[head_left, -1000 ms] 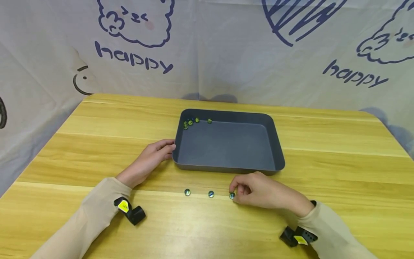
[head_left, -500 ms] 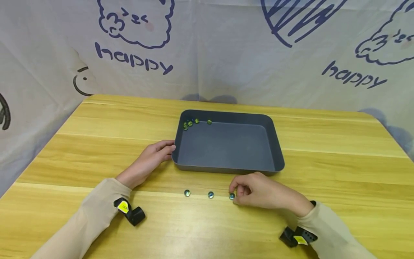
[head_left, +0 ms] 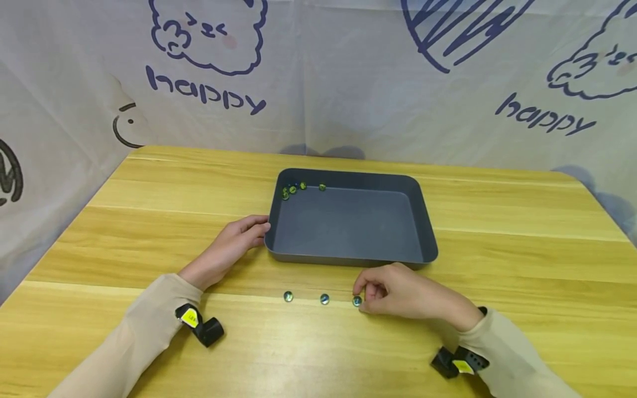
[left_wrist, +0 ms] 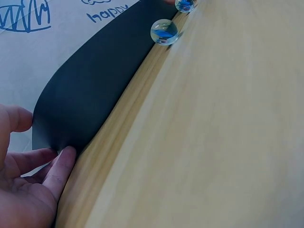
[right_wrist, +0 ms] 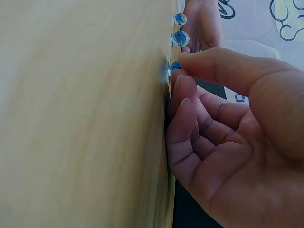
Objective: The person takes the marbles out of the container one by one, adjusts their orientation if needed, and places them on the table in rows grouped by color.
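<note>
My right hand [head_left: 398, 290] pinches a clear glass marble [head_left: 356, 301] with a blue swirl between thumb and index finger, low over the table. In the right wrist view the thumb and fingertips partly cover that marble [right_wrist: 175, 65], and the other fingers curl below. To its left, a middle marble [head_left: 324, 299] and a left marble [head_left: 288, 297] complete a spaced row on the wood. My left hand [head_left: 234, 243] rests with fairly straight fingers against the left wall of a dark grey rectangular tray [head_left: 348, 258], thumb at the rim.
Several yellow-green marbles [head_left: 292, 189] lie inside the tray along its back left corner, one standing apart to the right. Wood-grain table [head_left: 124, 232] surrounds the tray. Behind hangs a pale cloth [head_left: 343, 83] with cartoon drawings. Each sleeve carries a strapped black wrist camera [head_left: 211, 331].
</note>
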Motion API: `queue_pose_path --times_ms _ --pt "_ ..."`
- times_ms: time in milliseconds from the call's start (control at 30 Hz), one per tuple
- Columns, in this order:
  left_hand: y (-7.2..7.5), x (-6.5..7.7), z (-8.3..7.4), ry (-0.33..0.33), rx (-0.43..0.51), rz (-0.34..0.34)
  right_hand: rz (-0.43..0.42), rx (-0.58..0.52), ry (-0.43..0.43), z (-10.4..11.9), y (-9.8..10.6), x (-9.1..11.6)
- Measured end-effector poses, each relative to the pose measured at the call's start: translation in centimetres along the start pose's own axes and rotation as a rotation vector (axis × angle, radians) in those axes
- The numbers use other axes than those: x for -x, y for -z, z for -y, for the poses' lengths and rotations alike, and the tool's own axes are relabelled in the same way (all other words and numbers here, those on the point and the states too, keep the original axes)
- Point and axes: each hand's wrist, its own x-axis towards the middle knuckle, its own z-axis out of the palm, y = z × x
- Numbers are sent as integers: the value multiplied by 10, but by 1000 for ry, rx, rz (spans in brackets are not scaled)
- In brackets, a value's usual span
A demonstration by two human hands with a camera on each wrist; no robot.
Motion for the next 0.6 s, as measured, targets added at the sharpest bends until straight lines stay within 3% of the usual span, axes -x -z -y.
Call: queue_pose_path --times_ms 600 --pt "1 -1 2 8 -6 -3 -17 12 15 -3 4 3"
